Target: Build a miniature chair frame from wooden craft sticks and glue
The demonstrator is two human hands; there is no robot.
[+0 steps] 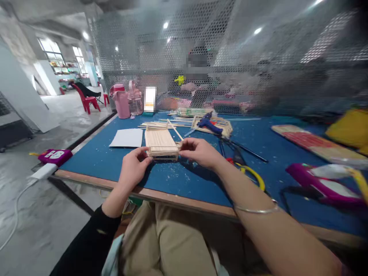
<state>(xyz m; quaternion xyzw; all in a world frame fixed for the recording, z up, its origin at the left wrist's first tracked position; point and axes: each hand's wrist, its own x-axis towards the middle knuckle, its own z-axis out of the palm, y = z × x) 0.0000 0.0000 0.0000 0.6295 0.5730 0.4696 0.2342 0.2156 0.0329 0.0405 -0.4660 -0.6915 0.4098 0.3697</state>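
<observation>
Between my two hands sits a small model built of thin wooden sticks (161, 138), with a flat slatted panel and a railed frame at its near end. My left hand (134, 163) pinches the near left corner of the frame. At the near right corner, my right hand (198, 150) grips with thumb and fingertips. One loose-looking stick (174, 129) slants up from the model's right side. A white card (127, 138) lies left of the model. Behind and to the right, a blue glue gun (210, 125) rests on another stick frame (227, 128).
Bundled sticks (192, 112) lie along the back of the blue table (184, 180), before a perforated metal screen (161, 57). Yellow-handled scissors (254, 174) and a purple object (322, 184) are on the right. A pink flask (122, 101) stands back left; a purple power strip (54, 156) hangs at the left edge.
</observation>
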